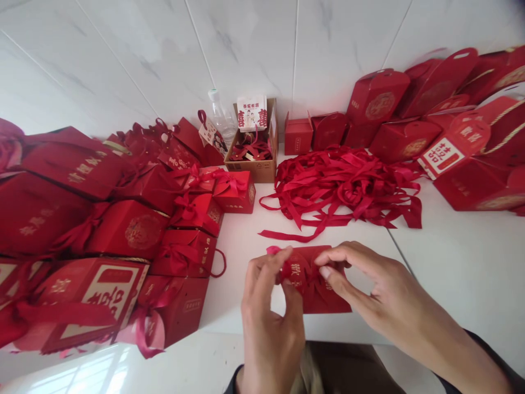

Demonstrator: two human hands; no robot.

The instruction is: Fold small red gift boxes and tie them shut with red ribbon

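Observation:
A small red gift box [328, 304] with gold lettering lies near the front edge of the white table, between my hands. Red ribbon [312, 272] is tied around it, with a knot near the middle of its top. My left hand [273, 309] is at the box's left side, its thumb and fingers closed on a ribbon loop. From the right, my right hand [379, 282] pinches the ribbon beside the knot between thumb and fingertips. The fingers partly cover the bow.
A heap of loose red ribbons [348, 186] lies behind the box. A cardboard box [264, 174] holding tags stands by the tiled wall, beside a clear bottle [222, 117]. Finished-looking red boxes with bows [199, 213] crowd the left; more red boxes [377, 101] stand at right.

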